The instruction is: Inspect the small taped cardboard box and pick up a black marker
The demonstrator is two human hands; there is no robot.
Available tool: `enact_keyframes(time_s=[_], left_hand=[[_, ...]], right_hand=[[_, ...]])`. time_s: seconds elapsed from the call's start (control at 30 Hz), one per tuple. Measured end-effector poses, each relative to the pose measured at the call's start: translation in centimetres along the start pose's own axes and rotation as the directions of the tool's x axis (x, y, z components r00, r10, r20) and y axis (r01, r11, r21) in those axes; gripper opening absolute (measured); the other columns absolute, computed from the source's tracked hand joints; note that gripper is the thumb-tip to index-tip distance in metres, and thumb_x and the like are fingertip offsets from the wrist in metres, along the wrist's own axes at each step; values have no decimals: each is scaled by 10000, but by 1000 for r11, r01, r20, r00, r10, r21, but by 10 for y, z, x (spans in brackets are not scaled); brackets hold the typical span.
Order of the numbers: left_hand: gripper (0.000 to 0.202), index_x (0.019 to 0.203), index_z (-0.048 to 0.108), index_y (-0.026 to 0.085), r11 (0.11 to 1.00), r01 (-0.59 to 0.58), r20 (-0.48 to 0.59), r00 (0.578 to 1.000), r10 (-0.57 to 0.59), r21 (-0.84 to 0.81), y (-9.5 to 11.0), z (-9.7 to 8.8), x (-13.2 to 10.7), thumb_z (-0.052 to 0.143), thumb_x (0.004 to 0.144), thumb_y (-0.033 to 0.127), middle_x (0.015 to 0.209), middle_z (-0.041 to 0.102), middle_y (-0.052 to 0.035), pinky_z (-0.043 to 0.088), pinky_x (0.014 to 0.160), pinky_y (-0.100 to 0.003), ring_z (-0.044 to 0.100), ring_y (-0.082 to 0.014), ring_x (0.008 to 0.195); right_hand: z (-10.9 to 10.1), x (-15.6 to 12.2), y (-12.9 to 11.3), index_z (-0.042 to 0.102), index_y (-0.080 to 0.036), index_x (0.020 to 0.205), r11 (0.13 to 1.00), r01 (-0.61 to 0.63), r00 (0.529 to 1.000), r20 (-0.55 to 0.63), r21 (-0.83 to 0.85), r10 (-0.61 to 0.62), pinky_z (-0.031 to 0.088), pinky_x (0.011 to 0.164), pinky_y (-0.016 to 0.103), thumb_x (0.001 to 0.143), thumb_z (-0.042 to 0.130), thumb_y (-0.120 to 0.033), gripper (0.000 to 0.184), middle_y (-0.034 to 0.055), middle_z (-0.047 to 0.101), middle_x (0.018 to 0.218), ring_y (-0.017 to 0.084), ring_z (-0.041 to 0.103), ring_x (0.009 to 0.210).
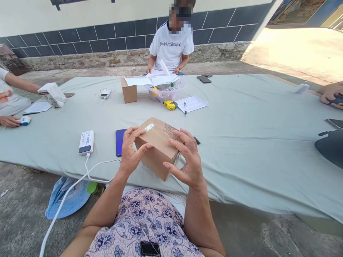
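Observation:
Over the near edge of the cloth-covered table I have a brown cardboard box (157, 142), tilted, with a patterned sticker on its top and dark line markings at its far right. My left hand (132, 150) grips the left side, thumb along the near top edge and fingers on the far side. On the right side of the box is my right hand (189, 160), its fingers curved over the top edge and its thumb by the near corner. A blue-screened phone (120, 142) lies partly behind my left hand. Some dark object (197, 140) shows beyond my right fingers.
A white power bank (86, 142) with a cable lies at left. Farther off are a tape measure (170, 105), a paper with a pen (185, 109), a plastic basket (167, 93) and another box (129, 91). Other people sit across and at both sides.

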State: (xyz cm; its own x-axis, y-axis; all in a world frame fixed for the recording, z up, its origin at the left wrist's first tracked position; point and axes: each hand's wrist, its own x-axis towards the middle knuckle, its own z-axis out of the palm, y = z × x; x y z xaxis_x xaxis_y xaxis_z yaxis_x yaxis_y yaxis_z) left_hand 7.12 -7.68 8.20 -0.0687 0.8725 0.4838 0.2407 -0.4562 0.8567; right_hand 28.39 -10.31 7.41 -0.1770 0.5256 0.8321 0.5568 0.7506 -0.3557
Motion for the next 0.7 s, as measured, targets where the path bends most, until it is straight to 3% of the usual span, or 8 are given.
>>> enact_keyframes(time_s=[0.13, 0.27, 0.43, 0.7], left_hand=[[398, 1082, 788, 289, 990, 33, 3, 999, -33, -138, -10, -5, 5, 736, 849, 608, 1318, 605, -93, 467, 1056, -394, 532, -302, 1321], [285, 1041, 799, 289, 974, 22, -49, 998, -34, -225, -18, -7, 6, 652, 948, 514, 1297, 653, -64, 403, 1146, -381, 553, -257, 1317], [263, 1025, 792, 278, 941, 62, -87, 992, -96, -334, -26, -7, 7, 621, 962, 467, 1264, 688, -54, 405, 1160, -406, 562, -267, 1322], [311, 1019, 762, 267, 971, 30, -139, 988, -65, -236, -17, -5, 5, 573, 978, 510, 1175, 712, -53, 415, 1130, -397, 596, -267, 1239]], right_hand=[[1, 0, -1, 515, -377, 1432, 1000, 6, 1000, 3, -2, -6, 413, 1146, 719, 840, 732, -420, 632, 86, 548, 1488, 424, 450, 1459], [3, 3, -3, 530, -350, 1423, 1000, 26, 1000, 6, -2, -26, 436, 1137, 697, 841, 744, -422, 625, 109, 572, 1443, 419, 462, 1444], [6, 5, -6, 516, -358, 1437, 999, 30, 999, 27, -22, -29, 448, 1132, 690, 849, 735, -428, 632, 105, 579, 1433, 424, 465, 1440], [8, 7, -10, 514, -356, 1434, 999, 23, 999, 40, -24, -22, 449, 1135, 681, 857, 728, -427, 620, 104, 578, 1423, 417, 454, 1446]])
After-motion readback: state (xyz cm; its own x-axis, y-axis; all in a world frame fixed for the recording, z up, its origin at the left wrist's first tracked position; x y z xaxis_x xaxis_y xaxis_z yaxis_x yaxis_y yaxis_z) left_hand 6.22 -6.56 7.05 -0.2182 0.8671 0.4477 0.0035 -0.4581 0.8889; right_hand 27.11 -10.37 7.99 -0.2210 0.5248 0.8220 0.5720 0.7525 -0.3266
